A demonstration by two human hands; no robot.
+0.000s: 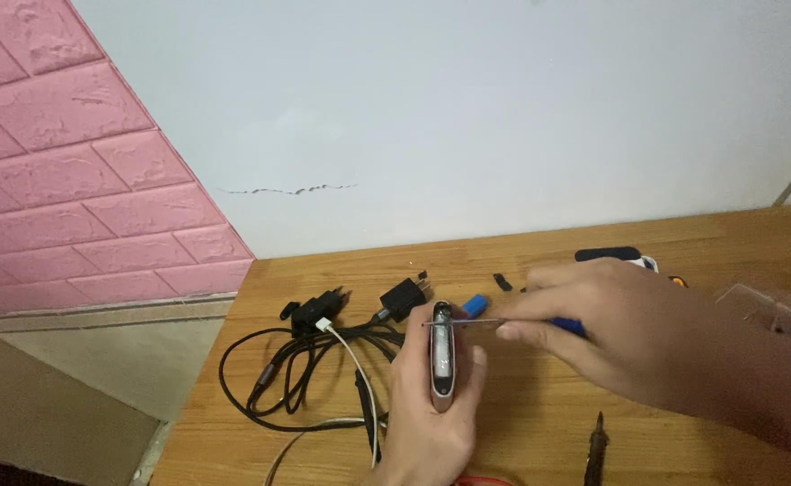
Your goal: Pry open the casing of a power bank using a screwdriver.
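Note:
My left hand [427,405] grips a slim silver and black device [443,360], held on edge above the wooden table [539,441]. In my right hand [611,328] is a thin screwdriver [467,323] with a blue handle, and its metal tip touches the top end of the device. A small blue piece [475,305] lies just behind the tool's shaft.
A tangle of black cables [296,369] with two black plug adapters [404,297] and a white cable [359,369] lies at the left. A second dark screwdriver [596,447] rests at the front. Small black parts [502,282] and a black object [607,255] sit near the wall.

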